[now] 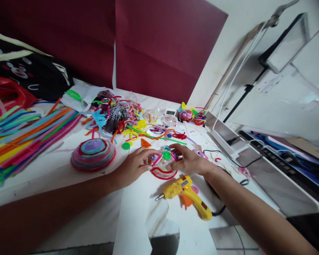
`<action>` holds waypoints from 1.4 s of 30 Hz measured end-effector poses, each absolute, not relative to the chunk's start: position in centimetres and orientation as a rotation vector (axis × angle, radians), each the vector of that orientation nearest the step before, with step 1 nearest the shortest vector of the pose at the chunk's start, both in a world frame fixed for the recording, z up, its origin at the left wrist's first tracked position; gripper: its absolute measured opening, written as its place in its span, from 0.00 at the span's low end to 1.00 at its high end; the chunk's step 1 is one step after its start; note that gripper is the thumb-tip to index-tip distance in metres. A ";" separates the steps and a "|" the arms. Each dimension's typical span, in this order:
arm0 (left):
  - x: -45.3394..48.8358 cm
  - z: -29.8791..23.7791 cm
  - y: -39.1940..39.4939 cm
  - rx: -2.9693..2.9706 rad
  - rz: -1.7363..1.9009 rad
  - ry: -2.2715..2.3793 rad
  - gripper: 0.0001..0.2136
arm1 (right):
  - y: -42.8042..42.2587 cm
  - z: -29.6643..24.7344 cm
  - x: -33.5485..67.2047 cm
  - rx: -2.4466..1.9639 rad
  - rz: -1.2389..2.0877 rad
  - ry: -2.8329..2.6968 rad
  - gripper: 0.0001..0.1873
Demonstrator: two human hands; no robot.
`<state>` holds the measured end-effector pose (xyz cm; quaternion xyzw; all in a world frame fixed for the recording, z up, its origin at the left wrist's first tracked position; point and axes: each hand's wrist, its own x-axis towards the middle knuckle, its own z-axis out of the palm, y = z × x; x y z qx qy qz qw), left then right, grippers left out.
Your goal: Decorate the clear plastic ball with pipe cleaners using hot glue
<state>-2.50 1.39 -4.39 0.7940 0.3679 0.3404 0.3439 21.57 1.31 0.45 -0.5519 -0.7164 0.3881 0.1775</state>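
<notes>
Two bare hands meet over the middle of the white table (69, 198), both holding one small piece of craftwork. It looks like a clear dome (163, 169), though the fingers cover much of it. A red pipe-cleaner ring runs round its base, a green button sits on top, and pink and purple coils are on its sides. The dome rests on the table, just behind the nose of a yellow glue gun (187, 194).

The left hand (134, 164) comes in from the left, its fingers (149, 158) curled and pinching the dome's left side. The right hand (190, 161) comes from the right, its fingers (175, 161) closed over the dome's top and right side.

The glue gun lies on its side with its nozzle pointing left, close to the right wrist. Its black cord (228, 161) loops off to the right. A flat coiled disc (93, 154) of striped pipe cleaners lies to the left of the left hand. Beyond it, a sheaf of straight pipe cleaners (23, 134) fans out towards the table's left edge. A tangled heap of offcuts (114, 115) sits behind the hands. Two finished ornaments (192, 115) stand near the back wall beside a small digital display (171, 112).
</notes>
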 end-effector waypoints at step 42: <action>-2.2 -4.1 1.8 2.314 0.866 0.872 0.26 | -9.4 1.4 24.2 -1.926 0.912 -2.168 0.07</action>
